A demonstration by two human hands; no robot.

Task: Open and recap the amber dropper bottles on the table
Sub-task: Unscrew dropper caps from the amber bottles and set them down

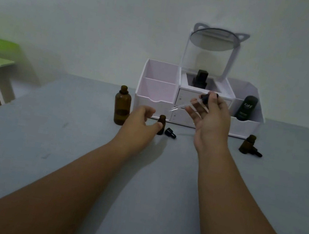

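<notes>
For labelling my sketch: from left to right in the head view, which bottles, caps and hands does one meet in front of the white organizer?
Large amber bottle → left hand → small amber bottle → loose black cap → right hand, holding a dropper → second small amber bottle → another black cap.

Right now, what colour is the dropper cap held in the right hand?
The dropper cap is black; the head view shows it.
</notes>
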